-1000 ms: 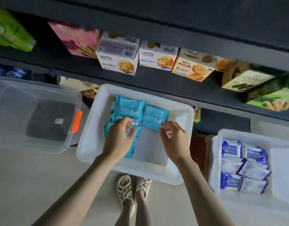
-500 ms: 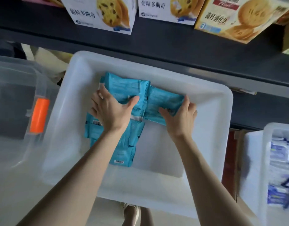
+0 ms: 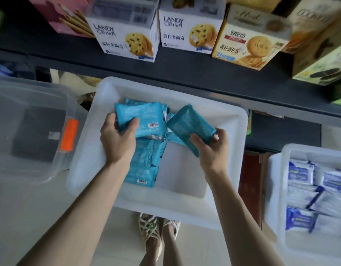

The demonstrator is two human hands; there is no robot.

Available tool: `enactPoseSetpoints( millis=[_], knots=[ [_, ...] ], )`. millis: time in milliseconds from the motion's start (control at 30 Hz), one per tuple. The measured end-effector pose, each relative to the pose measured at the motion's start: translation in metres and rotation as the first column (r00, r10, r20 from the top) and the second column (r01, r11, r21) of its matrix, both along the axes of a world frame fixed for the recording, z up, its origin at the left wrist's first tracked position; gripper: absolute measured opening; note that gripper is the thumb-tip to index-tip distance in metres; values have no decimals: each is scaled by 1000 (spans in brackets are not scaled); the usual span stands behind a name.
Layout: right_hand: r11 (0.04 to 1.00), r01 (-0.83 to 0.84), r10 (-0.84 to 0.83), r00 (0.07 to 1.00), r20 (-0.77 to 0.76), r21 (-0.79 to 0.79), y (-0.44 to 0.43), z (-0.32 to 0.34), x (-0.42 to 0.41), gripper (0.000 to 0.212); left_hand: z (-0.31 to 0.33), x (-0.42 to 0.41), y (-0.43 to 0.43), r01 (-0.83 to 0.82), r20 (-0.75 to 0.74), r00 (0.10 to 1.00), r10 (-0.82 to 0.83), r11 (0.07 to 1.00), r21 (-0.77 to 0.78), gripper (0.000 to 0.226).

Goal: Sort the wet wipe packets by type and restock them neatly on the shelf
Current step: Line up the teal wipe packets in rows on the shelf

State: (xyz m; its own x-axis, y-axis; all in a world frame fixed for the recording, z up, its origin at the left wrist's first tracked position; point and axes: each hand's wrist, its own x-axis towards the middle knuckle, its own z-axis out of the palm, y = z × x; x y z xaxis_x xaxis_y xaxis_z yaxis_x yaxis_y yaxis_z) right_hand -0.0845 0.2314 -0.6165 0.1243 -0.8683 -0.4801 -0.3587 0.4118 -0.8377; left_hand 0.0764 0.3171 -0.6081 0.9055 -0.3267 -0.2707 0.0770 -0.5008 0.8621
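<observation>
A white plastic bin (image 3: pixel 231 135) in the middle holds several teal wet wipe packets (image 3: pixel 142 167). My left hand (image 3: pixel 118 140) grips a stack of teal packets (image 3: pixel 144 117) lifted a little above the rest, thumb on top. To its right, my right hand (image 3: pixel 212 146) pinches a single teal packet (image 3: pixel 190 125), tilted with one corner pointing down. A second white bin (image 3: pixel 275 189) at the right holds several blue-and-white wipe packets (image 3: pixel 317 191).
A dark shelf (image 3: pixel 185 72) runs across the top with several cookie boxes (image 3: pixel 127 33) standing on it. A clear storage box (image 3: pixel 31 129) with an orange latch sits at the left. My sandalled feet (image 3: pixel 156 231) stand on the pale floor below the middle bin.
Both hands went from pressing on the teal packets to lifting them: the left raised a stack, the right picked up one packet and tilted it. The camera moved closer.
</observation>
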Motion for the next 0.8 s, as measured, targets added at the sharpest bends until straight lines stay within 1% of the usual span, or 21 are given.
enactPoseSetpoints(
  millis=[33,100,233,267,367,500,567,633,667,700,733,800],
  knots=[
    [1000,5,-6,997,73,17,4,22,-3,37,21,-5,8,-26,-53,998,24,998,-49,19],
    [999,-37,33,985,170,23,10,69,-6,39,68,-15,22,-50,-135,990,33,991,-123,31],
    [984,-180,176,947,267,-9,15,174,2,30,170,-21,43,-20,-254,966,-54,960,-278,44],
    [979,-205,199,935,293,-12,17,201,6,29,196,-21,48,3,-262,961,-91,947,-320,43],
    [957,-284,283,889,361,-50,23,281,25,29,269,-14,55,49,-281,943,-180,908,-417,26],
    [943,-321,324,820,472,-90,26,372,63,27,357,15,53,33,-288,930,-230,830,-557,17],
    [933,-332,353,774,526,-137,30,417,85,20,400,34,51,49,-271,920,-284,768,-639,12],
    [915,-324,404,734,547,-241,34,456,107,16,440,56,51,127,-208,905,-371,703,-700,27],
    [908,-314,419,722,550,-278,38,474,119,18,459,68,51,186,-165,887,-431,662,-726,35],
    [899,-303,433,720,542,-317,41,490,131,26,476,81,52,250,-119,863,-492,618,-745,40],
    [888,-292,449,721,528,-357,43,505,144,35,492,95,51,310,-72,838,-541,580,-753,40],
    [881,-246,442,731,520,-403,45,530,167,41,521,119,47,386,-16,797,-604,530,-755,38]
  ],
)
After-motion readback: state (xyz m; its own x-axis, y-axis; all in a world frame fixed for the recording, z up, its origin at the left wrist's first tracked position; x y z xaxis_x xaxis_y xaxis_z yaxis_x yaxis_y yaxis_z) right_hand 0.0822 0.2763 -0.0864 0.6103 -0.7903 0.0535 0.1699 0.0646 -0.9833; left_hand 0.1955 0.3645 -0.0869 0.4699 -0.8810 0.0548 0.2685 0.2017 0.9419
